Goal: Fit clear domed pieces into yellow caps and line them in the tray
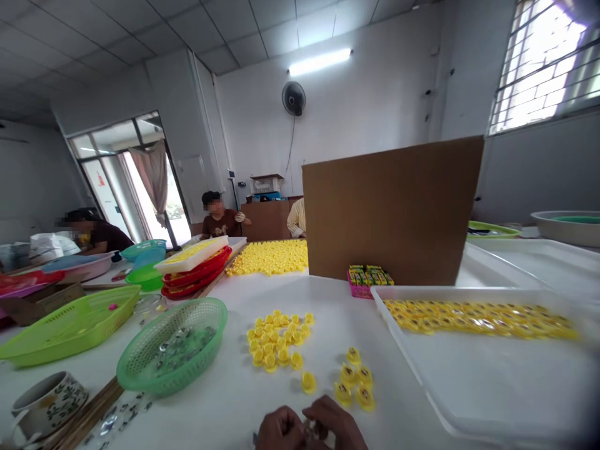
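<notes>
At the bottom edge, my left hand (pixel 277 430) and my right hand (pixel 338 424) meet, fingers pinched together around a tiny piece I cannot make out. Just beyond them lie three small yellow plastic pieces with stickers (pixel 355 382) and a single yellow piece (pixel 308 382). A loose pile of yellow pieces (pixel 277 340) sits further out on the white table (pixel 234 406). A round green mesh basket (pixel 172 345) holding small shiny bits stands to the left of my hands.
A white tray (pixel 487 375) with rows of yellow pieces lies at the right. A brown cardboard sheet (pixel 391 209) stands upright behind it, with a pink box (pixel 368 280) at its foot. A lime basket (pixel 70 325), a mug (pixel 47 403), stacked red trays (pixel 197 272), and seated people (pixel 220 215) fill the left.
</notes>
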Demonstrator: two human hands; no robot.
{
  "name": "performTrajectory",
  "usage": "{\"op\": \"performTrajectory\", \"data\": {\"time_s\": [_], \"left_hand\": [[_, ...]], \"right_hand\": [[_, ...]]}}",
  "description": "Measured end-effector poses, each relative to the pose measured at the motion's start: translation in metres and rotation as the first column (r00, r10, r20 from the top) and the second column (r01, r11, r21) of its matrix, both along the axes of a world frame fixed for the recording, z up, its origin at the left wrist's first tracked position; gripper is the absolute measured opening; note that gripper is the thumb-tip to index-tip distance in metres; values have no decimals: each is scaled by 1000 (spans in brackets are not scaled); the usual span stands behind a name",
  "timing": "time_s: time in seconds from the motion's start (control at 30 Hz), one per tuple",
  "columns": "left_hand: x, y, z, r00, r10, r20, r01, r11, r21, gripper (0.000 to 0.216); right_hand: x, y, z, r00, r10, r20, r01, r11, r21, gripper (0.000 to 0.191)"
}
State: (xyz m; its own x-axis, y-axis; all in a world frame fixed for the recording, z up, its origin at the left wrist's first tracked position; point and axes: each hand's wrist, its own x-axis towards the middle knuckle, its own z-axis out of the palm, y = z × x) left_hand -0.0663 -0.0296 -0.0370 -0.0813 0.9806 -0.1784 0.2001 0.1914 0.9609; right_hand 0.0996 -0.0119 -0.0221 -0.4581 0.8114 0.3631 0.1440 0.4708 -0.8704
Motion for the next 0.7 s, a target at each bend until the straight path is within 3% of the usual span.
{"op": "performTrajectory", "data": {"time_s": [0.1, 0.33, 0.47, 0.57, 0.7], "left_hand": [[6, -5, 11, 997, -38, 71, 40, 999, -16, 37], [0, -1, 28, 989, -141, 45, 144, 987, -69, 28], [-6, 13, 44, 949, -189, -254, 209, 976, 57, 19], [-8, 35, 54, 823, -180, -539, 320, 931, 178, 36], [-3, 63, 54, 673, -279, -686, 477, 872, 114, 44]], "right_hand": [[2, -9, 12, 993, -20, 118, 7, 993, 117, 27], [2, -13, 9, 975, -72, 211, 45, 990, 131, 29], [0, -6, 1, 938, -208, 278, 176, 975, 134, 25], [0, -2, -2, 895, -294, 336, 279, 956, 92, 21], [7, 3, -6, 870, -338, 359, 346, 937, 45, 19]]}}
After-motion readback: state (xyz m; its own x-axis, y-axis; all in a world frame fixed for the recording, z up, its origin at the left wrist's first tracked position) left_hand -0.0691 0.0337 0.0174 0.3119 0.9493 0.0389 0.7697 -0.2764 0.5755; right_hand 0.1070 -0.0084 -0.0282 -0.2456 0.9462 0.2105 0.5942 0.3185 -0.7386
